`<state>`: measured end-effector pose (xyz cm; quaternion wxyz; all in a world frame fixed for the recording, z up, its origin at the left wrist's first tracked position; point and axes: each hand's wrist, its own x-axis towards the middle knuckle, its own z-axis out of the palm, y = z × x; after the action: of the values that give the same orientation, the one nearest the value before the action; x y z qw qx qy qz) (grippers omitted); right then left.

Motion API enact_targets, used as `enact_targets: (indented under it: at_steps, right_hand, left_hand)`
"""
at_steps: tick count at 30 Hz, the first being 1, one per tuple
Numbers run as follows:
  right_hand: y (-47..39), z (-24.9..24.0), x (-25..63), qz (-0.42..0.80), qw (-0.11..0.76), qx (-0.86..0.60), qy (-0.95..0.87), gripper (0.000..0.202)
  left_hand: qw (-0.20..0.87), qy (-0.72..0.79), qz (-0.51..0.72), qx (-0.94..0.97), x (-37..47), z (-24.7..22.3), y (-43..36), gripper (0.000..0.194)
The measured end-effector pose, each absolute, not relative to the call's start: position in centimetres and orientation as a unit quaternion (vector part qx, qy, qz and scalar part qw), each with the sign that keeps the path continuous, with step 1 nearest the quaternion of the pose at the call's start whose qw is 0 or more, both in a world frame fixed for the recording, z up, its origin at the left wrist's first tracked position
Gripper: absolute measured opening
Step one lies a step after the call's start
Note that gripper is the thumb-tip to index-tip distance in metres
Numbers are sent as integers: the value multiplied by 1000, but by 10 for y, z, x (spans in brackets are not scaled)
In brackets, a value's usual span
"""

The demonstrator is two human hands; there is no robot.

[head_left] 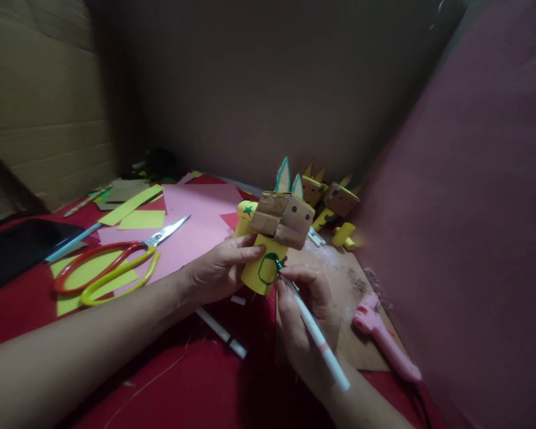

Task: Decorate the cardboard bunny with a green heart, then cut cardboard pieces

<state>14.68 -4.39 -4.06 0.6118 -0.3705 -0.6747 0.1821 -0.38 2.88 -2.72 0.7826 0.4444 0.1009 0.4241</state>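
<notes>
My left hand [221, 265] grips a small figure by its yellow paper tube body [253, 274]. The figure has a brown cardboard box head [283, 219] with two dots on one face and two pointed ears edged in green. A yellow piece with a green star [247, 210] sticks out at its left. My right hand [310, 310] is closed around a white marker [317, 336], whose green tip touches the body at a green rounded outline.
Red-and-yellow-handled scissors [129, 262] lie on yellow and pink paper [196, 205] at the left. Two similar cardboard figures [339, 199] stand behind. A pink glue gun [386, 339] rests at the right, partly on a cardboard sheet [361, 351]. A black object [18, 250] lies far left.
</notes>
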Motion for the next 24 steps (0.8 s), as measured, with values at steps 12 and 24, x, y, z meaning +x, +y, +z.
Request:
enact_targets:
  at_steps: [12, 24]
  right_hand:
    - [-44, -42, 148, 207, 615, -370, -665, 15]
    - [-44, -42, 148, 199, 607, -383, -667, 14]
  left_hand:
    - [781, 98, 437, 435, -3, -29, 30, 32]
    - [774, 101, 434, 450, -3, -27, 30, 28]
